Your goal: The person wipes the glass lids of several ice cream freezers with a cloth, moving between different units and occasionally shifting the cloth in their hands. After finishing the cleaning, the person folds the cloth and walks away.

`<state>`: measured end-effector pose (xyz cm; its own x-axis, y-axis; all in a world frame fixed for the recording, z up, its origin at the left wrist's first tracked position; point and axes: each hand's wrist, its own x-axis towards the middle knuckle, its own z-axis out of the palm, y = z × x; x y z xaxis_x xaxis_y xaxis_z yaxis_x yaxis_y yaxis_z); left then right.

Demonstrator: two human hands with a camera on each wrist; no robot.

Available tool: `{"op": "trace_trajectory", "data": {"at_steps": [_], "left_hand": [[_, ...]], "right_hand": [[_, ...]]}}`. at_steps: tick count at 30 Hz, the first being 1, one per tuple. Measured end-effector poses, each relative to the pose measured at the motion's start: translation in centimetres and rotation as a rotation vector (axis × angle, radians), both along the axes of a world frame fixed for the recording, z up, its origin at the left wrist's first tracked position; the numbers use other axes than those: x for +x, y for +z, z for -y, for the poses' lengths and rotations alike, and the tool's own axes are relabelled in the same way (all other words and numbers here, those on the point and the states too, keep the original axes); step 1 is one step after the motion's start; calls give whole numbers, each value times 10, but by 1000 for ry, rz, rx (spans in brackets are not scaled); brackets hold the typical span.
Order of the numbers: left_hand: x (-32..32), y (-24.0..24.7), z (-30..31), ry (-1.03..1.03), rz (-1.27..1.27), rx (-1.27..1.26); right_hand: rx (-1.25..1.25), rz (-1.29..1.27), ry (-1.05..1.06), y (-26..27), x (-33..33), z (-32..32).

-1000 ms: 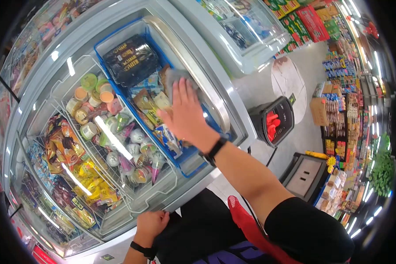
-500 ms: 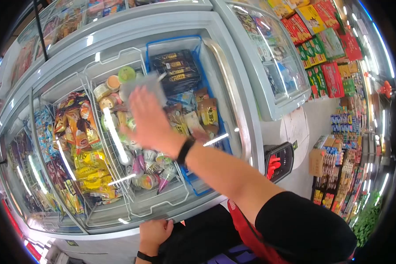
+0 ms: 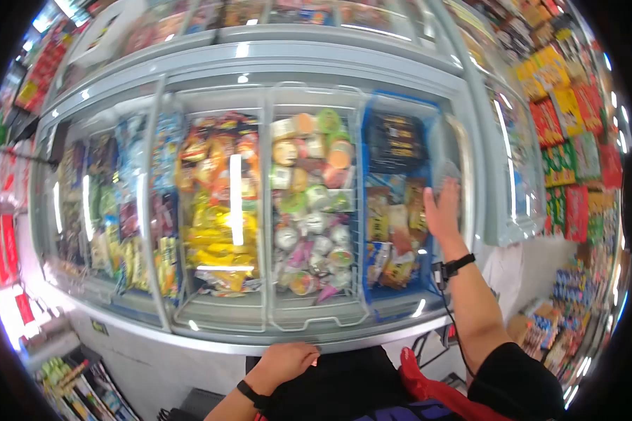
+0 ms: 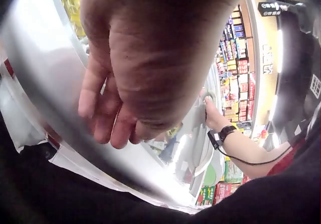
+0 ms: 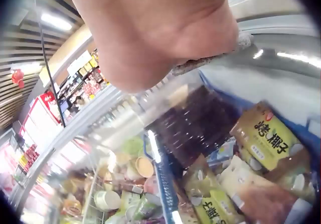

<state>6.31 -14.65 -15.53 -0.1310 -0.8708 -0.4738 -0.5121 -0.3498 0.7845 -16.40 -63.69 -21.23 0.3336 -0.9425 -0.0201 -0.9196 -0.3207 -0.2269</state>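
Observation:
In the head view my right hand (image 3: 444,210) lies with straight fingers on a grey cloth (image 3: 448,170), at the right end of the freezer's glass lid. The right wrist view shows the fuzzy cloth (image 5: 245,40) under the palm, flat against the glass. Beneath that glass, a blue basket (image 3: 364,210) holds a dark package (image 3: 396,140) and several snack bags (image 5: 266,136). My left hand (image 3: 288,361) rests at the freezer's front edge, holding nothing; the left wrist view shows its fingers (image 4: 120,128) loosely bent over the pale rim.
White wire baskets (image 3: 268,210) under the glass hold ice cream cups (image 3: 316,200), yellow packs (image 3: 221,238) and other frozen goods. Another freezer (image 3: 516,168) adjoins on the right, with stacked boxes (image 3: 576,189) beyond it. A shelf of goods (image 3: 84,382) stands at the lower left.
My right hand has swept the cloth from the right part of the glass leftward over the cups, then back to the right end. The head view has turned; the left hand stays at the front edge.

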Motion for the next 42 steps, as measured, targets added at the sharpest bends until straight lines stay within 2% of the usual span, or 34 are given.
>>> {"op": "trace_trajectory", "data": {"at_steps": [1, 3, 5, 7, 9, 12, 14, 15, 16, 18, 20, 23, 24, 26, 29, 32, 36, 38, 40, 42], "left_hand": [[12, -2, -6, -6, -29, -23], [45, 0, -19, 27, 47, -68], [86, 5, -32, 86, 115, -76], [131, 14, -51, 151, 219, -123], [173, 16, -80, 193, 294, -160], [225, 18, -135, 260, 324, -234], [253, 19, -174, 321, 303, -275], [265, 20, -194, 367, 309, -275], [275, 21, -215, 411, 313, -270], [295, 16, -255, 504, 341, -252], [310, 5, -294, 606, 375, -218], [314, -17, -336, 854, 379, -26], [318, -18, -326, 923, 377, -124], [322, -16, -301, 909, 461, -141], [317, -21, -293, 926, 548, -100], [313, -30, -294, 939, 572, -104], [307, -34, -291, 934, 636, -112], [305, -41, -296, 928, 646, -127], [302, -45, -296, 935, 649, -137], [301, -44, -294, 958, 651, -134]], "right_hand": [[-1, -33, -15, 1, 17, -12], [-53, -8, 209, -6, 61, -64], [-2, -36, 467, 28, 145, -158], [174, 39, 697, 43, 219, -250], [530, 64, 957, 65, 285, -325], [392, 220, 1253, 41, 348, -381], [375, 117, 1062, 48, 408, -342], [-78, 45, 1003, 30, 418, -315], [-66, 141, 736, 17, 437, -279], [-381, 128, 589, -38, 447, -173], [-284, 96, 515, -27, 470, -126], [-220, 21, 694, -24, 497, -177], [-167, 76, 749, -6, 504, -231], [-45, 120, 862, 26, 494, -335], [149, 123, 1003, 31, 454, -404], [129, 150, 1043, 21, 441, -373], [-179, 353, 614, -3, 490, -241], [-206, 500, 493, -12, 529, -193], [-29, 613, 400, -14, 565, -194], [249, 678, 558, -1, 583, -240]]}}
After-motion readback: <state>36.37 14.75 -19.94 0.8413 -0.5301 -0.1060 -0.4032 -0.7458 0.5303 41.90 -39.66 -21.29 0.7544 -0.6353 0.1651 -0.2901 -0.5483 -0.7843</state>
